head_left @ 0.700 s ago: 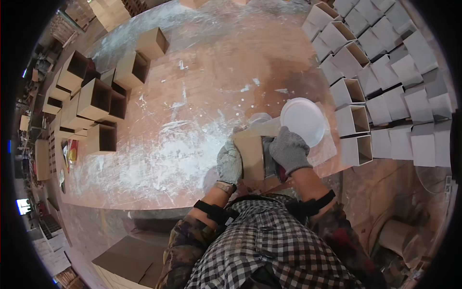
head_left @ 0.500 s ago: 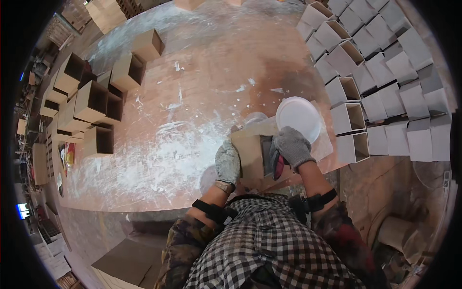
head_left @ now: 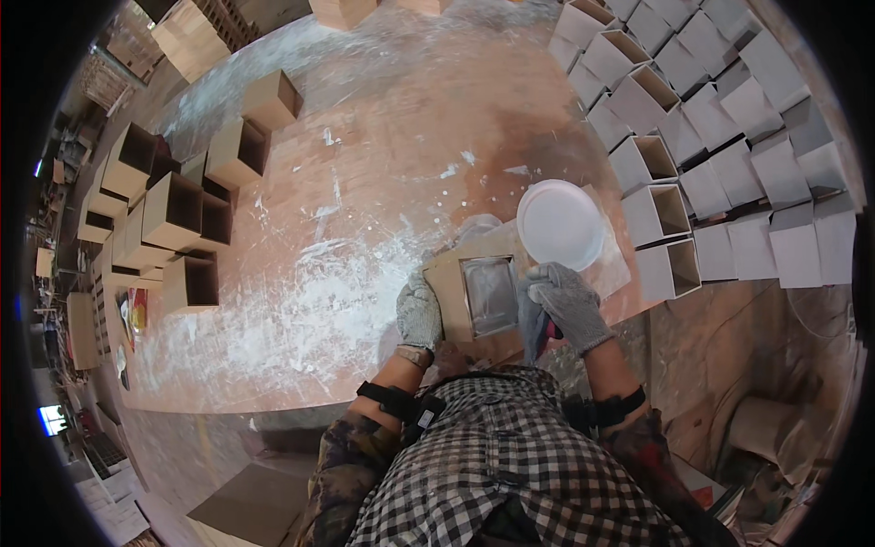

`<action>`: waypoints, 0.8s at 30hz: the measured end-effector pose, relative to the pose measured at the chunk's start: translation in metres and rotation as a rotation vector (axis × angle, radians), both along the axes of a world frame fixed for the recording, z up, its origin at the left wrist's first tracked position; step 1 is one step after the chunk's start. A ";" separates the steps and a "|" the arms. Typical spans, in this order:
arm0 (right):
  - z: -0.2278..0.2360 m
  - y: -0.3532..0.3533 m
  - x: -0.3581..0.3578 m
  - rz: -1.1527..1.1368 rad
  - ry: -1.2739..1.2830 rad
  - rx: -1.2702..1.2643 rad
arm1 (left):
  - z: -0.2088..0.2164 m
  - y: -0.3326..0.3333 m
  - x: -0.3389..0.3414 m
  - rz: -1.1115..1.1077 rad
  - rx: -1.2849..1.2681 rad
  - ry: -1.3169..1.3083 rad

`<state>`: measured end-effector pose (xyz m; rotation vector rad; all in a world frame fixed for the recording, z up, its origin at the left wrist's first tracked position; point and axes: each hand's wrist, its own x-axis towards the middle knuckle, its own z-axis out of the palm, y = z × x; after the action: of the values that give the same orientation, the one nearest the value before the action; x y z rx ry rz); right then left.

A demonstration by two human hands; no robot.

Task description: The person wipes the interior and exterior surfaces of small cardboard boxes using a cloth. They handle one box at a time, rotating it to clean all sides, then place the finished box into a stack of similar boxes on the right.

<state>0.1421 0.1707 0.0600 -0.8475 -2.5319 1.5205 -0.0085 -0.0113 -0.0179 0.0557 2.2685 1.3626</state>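
Note:
A small open wooden box (head_left: 483, 296) with a grey coated inside stands on the reddish, white-smeared table (head_left: 365, 182) in front of me. My gloved left hand (head_left: 418, 314) grips the box's left side. At the box's right edge my gloved right hand (head_left: 565, 304) is closed on a grey cloth or brush with something red (head_left: 538, 324) under it. A round white bowl of paint (head_left: 560, 224) sits just beyond the box, to its right.
Bare wooden boxes (head_left: 173, 210) are grouped at the table's left, several with open sides up. Rows of grey-white coated boxes (head_left: 711, 137) fill the right side. More boxes stand at the far edge. Floor clutter lies at lower right.
The box's coated inside now shows fully. My right hand has shifted from over the box to its right edge. My left hand stays on the left side.

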 end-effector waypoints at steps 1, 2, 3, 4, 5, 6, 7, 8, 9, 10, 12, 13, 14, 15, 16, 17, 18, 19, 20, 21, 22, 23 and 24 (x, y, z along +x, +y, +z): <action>0.006 -0.003 -0.007 -0.083 0.020 -0.011 | 0.004 0.000 0.000 0.015 0.041 -0.036; 0.005 -0.002 -0.013 -0.085 0.022 -0.012 | 0.007 0.000 0.000 0.030 0.081 -0.071; 0.006 -0.001 -0.019 -0.027 -0.011 0.091 | 0.010 0.000 0.001 0.029 0.081 -0.070; 0.007 -0.002 -0.026 0.032 -0.045 0.194 | 0.012 0.001 0.002 0.037 0.106 -0.074; 0.009 -0.006 -0.033 0.032 -0.044 0.194 | 0.015 0.001 0.003 0.045 0.131 -0.077; 0.021 -0.018 -0.044 0.030 -0.182 0.278 | 0.020 0.002 0.003 0.049 0.129 -0.079; 0.027 -0.024 -0.050 0.025 -0.320 0.362 | 0.027 0.004 0.003 0.047 0.082 -0.098; 0.024 -0.026 -0.049 0.024 -0.322 0.360 | 0.031 0.005 0.003 0.045 0.035 -0.116; 0.020 -0.027 -0.048 0.043 -0.297 0.377 | 0.029 0.005 0.004 0.044 0.034 -0.118; 0.018 -0.029 -0.046 0.061 -0.272 0.394 | 0.025 0.004 0.004 0.056 0.044 -0.113; 0.015 -0.032 -0.032 0.103 -0.157 0.402 | 0.015 0.003 0.004 0.068 0.053 -0.108; 0.015 -0.031 -0.024 0.146 -0.041 0.410 | 0.009 0.002 0.002 0.047 0.024 -0.100; 0.015 -0.026 -0.017 0.147 -0.041 0.410 | 0.003 0.000 0.001 0.026 -0.006 -0.092; 0.017 -0.020 -0.009 0.229 -0.157 0.263 | -0.001 -0.001 0.000 0.026 -0.003 -0.093; 0.019 -0.016 -0.004 0.310 -0.272 0.114 | -0.005 -0.001 0.000 0.025 0.060 -0.098; 0.022 -0.015 -0.001 0.311 -0.272 0.117 | -0.008 -0.002 0.000 0.024 0.122 -0.104; 0.026 -0.013 0.003 0.331 -0.269 0.138 | -0.004 0.001 0.000 0.019 0.127 -0.107; 0.028 -0.012 0.006 0.352 -0.265 0.159 | 0.001 0.005 -0.001 -0.025 0.139 -0.086; 0.027 -0.010 0.008 0.348 -0.269 0.163 | 0.004 0.008 -0.001 -0.069 0.151 -0.065; 0.025 -0.008 0.008 0.303 -0.259 -0.023 | 0.002 0.008 -0.001 -0.069 0.153 -0.062; 0.025 -0.007 0.006 0.282 -0.252 -0.115 | -0.002 0.008 -0.002 -0.025 0.108 -0.089; 0.025 -0.006 0.003 0.259 -0.245 -0.206 | -0.008 0.008 -0.003 0.021 0.064 -0.116; 0.026 -0.008 -0.002 0.310 -0.190 -0.135 | -0.014 0.006 -0.005 0.023 0.065 -0.116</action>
<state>0.1399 0.1630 0.0857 -0.6660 -2.8335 1.7949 -0.0134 -0.0052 -0.0323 -0.0266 2.1359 1.4136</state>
